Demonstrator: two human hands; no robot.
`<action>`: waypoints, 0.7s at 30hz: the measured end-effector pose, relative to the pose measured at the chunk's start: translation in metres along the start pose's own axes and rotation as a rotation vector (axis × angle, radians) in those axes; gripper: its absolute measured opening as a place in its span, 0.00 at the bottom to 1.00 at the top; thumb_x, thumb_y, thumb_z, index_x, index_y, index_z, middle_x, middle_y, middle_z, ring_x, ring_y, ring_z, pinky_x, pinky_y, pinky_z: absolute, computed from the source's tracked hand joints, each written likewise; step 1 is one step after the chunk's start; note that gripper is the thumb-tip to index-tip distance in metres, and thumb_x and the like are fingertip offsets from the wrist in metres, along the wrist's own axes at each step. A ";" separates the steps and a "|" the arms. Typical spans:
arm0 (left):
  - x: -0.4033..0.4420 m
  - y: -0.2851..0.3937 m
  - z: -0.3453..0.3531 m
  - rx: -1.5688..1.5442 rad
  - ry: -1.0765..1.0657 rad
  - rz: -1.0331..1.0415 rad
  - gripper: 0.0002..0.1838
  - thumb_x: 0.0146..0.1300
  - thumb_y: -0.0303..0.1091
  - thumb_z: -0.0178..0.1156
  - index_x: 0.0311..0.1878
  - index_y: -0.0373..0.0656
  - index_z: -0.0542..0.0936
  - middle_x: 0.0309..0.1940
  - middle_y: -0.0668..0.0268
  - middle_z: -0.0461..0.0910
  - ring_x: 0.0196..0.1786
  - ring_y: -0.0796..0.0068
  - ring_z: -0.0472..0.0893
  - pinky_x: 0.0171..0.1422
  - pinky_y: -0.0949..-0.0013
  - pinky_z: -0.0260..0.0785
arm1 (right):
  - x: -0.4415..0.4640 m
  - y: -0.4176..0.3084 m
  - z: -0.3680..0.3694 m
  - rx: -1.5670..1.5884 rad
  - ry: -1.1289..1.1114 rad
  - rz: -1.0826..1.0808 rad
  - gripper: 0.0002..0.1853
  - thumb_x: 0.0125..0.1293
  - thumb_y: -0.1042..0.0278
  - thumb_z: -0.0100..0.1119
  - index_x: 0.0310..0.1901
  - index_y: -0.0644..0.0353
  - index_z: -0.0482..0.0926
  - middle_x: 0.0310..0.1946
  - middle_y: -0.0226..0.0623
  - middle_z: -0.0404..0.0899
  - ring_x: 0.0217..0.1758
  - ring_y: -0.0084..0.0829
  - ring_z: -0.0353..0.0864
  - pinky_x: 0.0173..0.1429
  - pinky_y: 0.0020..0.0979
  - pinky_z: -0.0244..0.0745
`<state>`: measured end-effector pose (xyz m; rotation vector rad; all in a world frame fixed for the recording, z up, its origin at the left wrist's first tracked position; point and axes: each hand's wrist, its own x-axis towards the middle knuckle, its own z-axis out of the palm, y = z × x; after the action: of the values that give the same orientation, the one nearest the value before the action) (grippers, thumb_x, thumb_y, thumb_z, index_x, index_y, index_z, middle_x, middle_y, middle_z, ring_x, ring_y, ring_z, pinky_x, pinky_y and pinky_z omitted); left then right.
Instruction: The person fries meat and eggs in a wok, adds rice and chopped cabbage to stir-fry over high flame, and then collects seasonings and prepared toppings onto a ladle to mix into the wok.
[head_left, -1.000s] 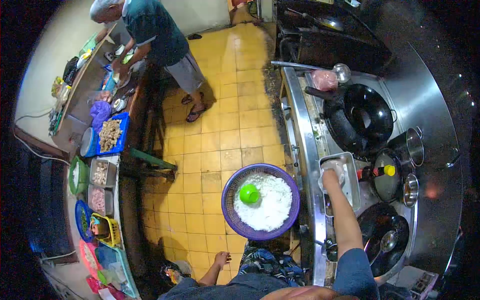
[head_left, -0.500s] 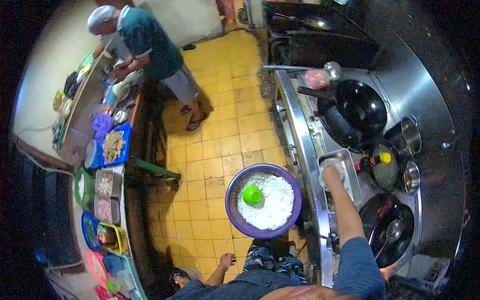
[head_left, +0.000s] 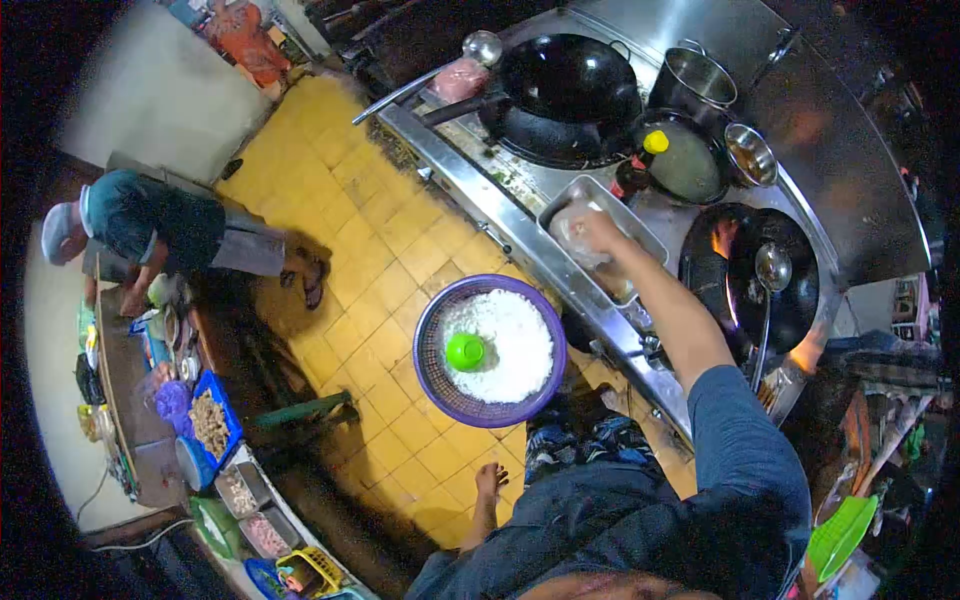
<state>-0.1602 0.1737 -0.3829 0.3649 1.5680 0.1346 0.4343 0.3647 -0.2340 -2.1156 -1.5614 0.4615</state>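
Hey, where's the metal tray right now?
In the head view, the metal tray is right of centre on the steel-edged counter, under the person's right hand and beside the yellow-capped bottle.

A cup lies in the basket. Clockwise around it, the stove bears a wok toward half past twelve, a deep tray with the right hand inside at half past one, and another wok, ladle within, at half past two. A food tray lies toward half past eight.
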 end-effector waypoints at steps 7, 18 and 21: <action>-0.007 0.030 0.010 0.049 -0.041 0.097 0.11 0.61 0.38 0.54 0.43 0.44 0.70 0.37 0.62 0.75 0.36 0.66 0.78 0.36 0.62 0.73 | 0.011 -0.074 -0.002 -0.096 0.087 0.526 0.17 0.54 0.66 0.50 0.45 0.62 0.74 0.40 0.47 0.79 0.42 0.45 0.79 0.49 0.39 0.73; 0.000 0.022 -0.004 0.169 -0.038 0.017 0.16 0.60 0.39 0.56 0.46 0.42 0.69 0.34 0.59 0.76 0.30 0.64 0.79 0.26 0.63 0.73 | -0.018 -0.027 0.009 -0.215 0.159 0.109 0.12 0.52 0.62 0.50 0.29 0.58 0.81 0.31 0.47 0.80 0.34 0.43 0.80 0.40 0.42 0.74; 0.010 0.026 -0.005 0.207 -0.071 0.009 0.14 0.59 0.40 0.56 0.44 0.44 0.70 0.33 0.61 0.76 0.31 0.65 0.79 0.27 0.63 0.73 | -0.049 -0.034 -0.030 0.220 0.105 0.356 0.12 0.53 0.61 0.55 0.34 0.58 0.81 0.30 0.42 0.81 0.34 0.35 0.80 0.39 0.38 0.74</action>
<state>-0.1612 0.2015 -0.3841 0.5333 1.5139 -0.0337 0.4085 0.3213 -0.1907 -2.2063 -1.0258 0.5993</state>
